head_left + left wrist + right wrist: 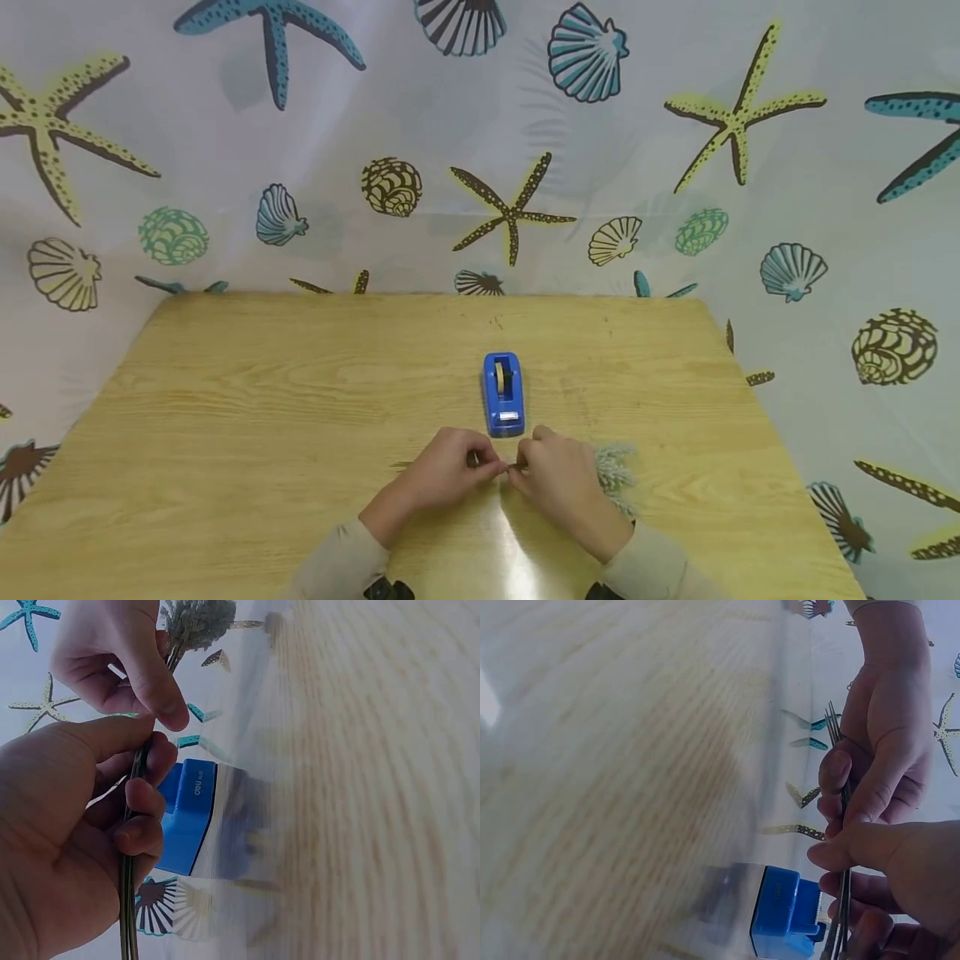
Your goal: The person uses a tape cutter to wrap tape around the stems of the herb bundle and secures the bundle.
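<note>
Beyond everything, from nine through twelve to three o'clock, see one cloth printed with shells and starfish (450,108); below it, one wooden table (262,400). Over the near half, find one bundle of dried-looking sprigs (615,468), with fluffy heads toward three o'clock and bare stems (128,900) running toward nine. Next, count two hands, both with fingers curled and gripping the stems: the left hand (452,467) on the nine o'clock side, the right hand (558,475) on the three o'clock side, with thumbs nearly meeting between. Judge the step as pinching the stems together and working at their middle; reckon the next move to call for an unbroken pinch, to keep the stems from slipping or fanning apart. At twelve o'clock from the hands, just beyond, note one blue tape dispenser (504,407) carrying one tape roll (500,379). Cannot count the stems exactly, beyond at least three; cannot make out any tape around them.
</note>
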The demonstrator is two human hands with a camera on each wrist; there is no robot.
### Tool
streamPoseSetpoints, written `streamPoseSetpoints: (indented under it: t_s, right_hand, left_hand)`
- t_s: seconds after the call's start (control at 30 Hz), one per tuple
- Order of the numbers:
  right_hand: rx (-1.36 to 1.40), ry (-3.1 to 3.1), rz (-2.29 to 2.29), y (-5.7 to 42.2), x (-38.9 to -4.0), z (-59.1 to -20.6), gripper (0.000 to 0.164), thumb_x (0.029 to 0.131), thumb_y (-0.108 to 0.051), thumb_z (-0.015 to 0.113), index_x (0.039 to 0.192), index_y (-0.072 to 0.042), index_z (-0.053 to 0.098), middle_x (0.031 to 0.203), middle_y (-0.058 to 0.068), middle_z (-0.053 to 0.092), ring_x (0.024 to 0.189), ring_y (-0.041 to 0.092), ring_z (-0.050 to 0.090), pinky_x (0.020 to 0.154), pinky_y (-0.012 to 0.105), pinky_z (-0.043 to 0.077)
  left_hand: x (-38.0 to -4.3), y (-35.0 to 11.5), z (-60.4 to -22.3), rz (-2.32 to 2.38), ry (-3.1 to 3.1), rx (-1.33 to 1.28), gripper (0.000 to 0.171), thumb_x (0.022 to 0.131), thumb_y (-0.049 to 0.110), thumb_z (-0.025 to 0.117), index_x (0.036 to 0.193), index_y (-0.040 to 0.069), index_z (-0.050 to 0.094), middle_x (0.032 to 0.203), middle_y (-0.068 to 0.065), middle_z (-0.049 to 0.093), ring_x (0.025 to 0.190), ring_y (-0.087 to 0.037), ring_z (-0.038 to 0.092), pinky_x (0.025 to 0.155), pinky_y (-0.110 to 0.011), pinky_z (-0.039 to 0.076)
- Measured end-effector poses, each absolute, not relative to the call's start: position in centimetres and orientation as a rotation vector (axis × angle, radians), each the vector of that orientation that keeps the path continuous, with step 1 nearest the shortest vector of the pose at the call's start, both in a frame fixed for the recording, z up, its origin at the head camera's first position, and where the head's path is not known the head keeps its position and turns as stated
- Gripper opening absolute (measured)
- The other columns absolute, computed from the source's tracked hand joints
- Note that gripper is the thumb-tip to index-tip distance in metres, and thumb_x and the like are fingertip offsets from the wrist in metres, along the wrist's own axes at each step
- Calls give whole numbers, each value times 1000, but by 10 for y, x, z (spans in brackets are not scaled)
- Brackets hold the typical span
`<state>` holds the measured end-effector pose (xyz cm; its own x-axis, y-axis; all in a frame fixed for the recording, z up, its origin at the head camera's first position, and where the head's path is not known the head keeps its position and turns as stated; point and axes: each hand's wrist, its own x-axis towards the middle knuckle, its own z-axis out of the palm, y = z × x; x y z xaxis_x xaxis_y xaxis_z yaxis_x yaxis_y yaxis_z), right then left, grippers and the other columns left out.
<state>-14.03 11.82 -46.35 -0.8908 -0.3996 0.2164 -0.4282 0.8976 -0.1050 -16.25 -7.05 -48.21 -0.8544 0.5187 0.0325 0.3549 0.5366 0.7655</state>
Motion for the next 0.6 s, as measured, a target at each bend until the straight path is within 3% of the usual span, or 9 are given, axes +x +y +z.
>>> streamPoseSetpoints:
  t_s: [0.37,0.6]
  right_hand:
    - [599,-2853,282,126,-139,-462,17,81,-31,83,75,-18,73,70,-6,52,47,4,41,41,20,33]
    - [595,-2815,264,122,-137,-467,13,84,-30,79,80,-19,75,69,-6,60,47,4,43,40,17,30]
  left_hand:
    - [-163,-58,-479,1248,2660,773,8,88,16,77,80,13,77,76,7,69,67,0,54,62,-19,48]
    - [-159,-59,-481,1293,2741,723,9,84,13,80,77,15,75,75,8,66,67,-1,51,61,-18,47]
